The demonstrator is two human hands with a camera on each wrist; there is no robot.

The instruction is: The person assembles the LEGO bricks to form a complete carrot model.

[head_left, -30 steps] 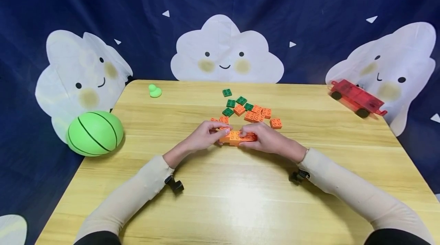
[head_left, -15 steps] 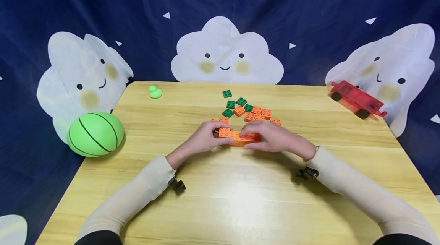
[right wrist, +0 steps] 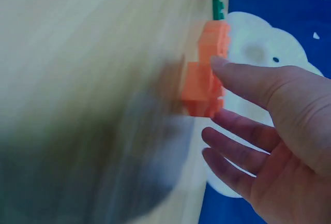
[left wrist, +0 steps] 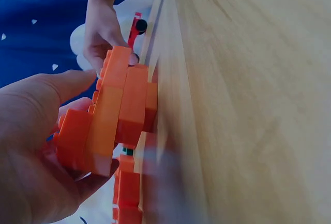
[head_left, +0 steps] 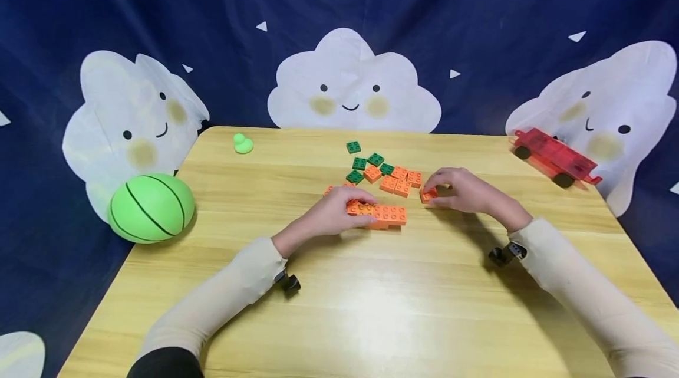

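Looks like a children's play corner to me: navy cloth (head_left: 233, 30) with smiling clouds (head_left: 352, 83), toy duck (head_left: 243, 144), green ball (head_left: 151, 208), toy car (head_left: 554, 157) and loose building bricks (head_left: 402, 188) around the tabletop (head_left: 329, 301).

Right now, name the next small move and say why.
Probably, the right hand should lift the loose orange brick: its thumb and fingers straddle that brick, while the left hand holds the joined orange bricks, whose studs face up.
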